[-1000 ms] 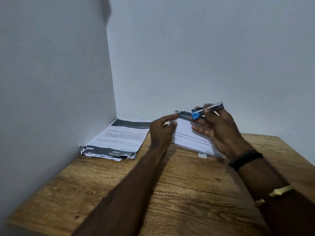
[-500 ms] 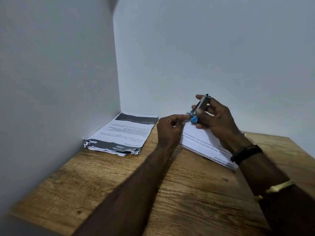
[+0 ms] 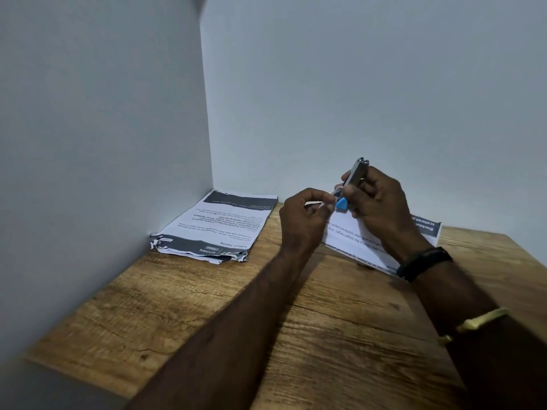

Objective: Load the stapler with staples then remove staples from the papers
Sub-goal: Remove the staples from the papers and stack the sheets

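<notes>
The right hand [image 3: 376,208] is gripping the stapler [image 3: 356,171], tilted upward above a loose sheet [image 3: 355,241] on the table [image 3: 325,335]; the left hand [image 3: 302,220] is pinching its lower blue end; its inside is hidden. A paper stack [image 3: 219,229] is lying in the corner.

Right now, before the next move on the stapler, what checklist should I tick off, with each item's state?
1. Stapler gripped by the right hand: ok.
2. Stapler held above the table, tilted upward: ok.
3. Left hand fingers pinching at the stapler's lower end, by the blue tip: ok.
4. Staples in the left fingers: cannot tell, too small.
5. Staple channel open: cannot tell.
6. Paper stack by the wall corner and loose sheet below the hands, both lying on the table: ok.
</notes>
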Demonstrator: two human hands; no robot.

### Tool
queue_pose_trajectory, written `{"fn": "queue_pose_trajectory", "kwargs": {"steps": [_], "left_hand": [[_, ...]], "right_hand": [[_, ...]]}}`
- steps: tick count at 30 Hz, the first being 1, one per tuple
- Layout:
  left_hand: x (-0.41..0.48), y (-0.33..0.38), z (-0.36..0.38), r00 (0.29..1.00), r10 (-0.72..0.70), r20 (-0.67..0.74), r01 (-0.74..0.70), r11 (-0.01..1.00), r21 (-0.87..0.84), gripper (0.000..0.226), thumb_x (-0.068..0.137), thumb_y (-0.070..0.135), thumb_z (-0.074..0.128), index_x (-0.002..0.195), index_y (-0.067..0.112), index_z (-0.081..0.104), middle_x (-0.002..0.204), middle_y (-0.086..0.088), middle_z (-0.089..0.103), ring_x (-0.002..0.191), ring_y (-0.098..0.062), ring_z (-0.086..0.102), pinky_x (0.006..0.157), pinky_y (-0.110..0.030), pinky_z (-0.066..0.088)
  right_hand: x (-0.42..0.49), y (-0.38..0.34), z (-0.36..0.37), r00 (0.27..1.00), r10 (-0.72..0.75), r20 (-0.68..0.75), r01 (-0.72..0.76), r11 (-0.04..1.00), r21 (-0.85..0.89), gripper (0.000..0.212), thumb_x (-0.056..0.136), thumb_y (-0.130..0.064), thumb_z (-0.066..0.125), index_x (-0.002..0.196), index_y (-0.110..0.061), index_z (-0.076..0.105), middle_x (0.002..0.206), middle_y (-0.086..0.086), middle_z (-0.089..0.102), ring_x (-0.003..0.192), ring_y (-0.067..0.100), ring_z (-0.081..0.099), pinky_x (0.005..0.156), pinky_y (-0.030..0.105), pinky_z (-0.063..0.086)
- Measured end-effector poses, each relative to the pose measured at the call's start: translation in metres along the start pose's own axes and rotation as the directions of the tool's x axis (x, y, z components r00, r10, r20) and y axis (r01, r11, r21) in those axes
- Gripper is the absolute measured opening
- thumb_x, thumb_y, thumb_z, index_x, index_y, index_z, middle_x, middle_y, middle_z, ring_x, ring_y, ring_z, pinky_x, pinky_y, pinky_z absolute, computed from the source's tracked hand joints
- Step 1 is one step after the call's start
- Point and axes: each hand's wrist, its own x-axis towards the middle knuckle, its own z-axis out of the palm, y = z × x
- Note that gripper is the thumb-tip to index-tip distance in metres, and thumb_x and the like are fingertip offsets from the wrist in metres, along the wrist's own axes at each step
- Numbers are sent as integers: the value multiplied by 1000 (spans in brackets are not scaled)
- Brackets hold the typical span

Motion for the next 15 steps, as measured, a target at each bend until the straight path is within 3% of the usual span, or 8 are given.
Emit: {"fn": "queue_pose_trajectory", "kwargs": {"steps": [7, 11, 15], "left_hand": [[-3, 2, 1, 1000, 3, 25, -4, 999, 42, 9, 82, 2, 75, 90, 5, 76, 91, -7, 77, 85, -17, 73, 80, -32, 63], [-3, 3, 1, 1000, -17, 24, 16, 999, 52, 8, 83, 3, 76, 91, 5, 77, 92, -7, 78, 82, -15, 72, 75, -26, 61], [-1, 0, -1, 996, -85, -7, 85, 992, 92, 9, 87, 9, 73, 93, 9, 80, 94, -4, 79, 85, -13, 72, 73, -27, 59]], "right_hand": [[-3, 1, 1, 997, 21, -71, -25, 998, -51, 14, 97, -11, 66, 111, -11, 68, 103, 5, 76, 95, 14, 75, 83, 35, 62], [-3, 6, -2, 995, 84, -44, -83, 996, 18, 20, 98, -17, 66, 118, -11, 67, 104, 6, 77, 97, 21, 75, 76, 36, 61], [-5, 4, -1, 991, 129, -27, -120, 969, 215, 29, 97, -19, 68, 125, -11, 64, 115, 6, 75, 105, 22, 74, 74, 32, 60]]}}
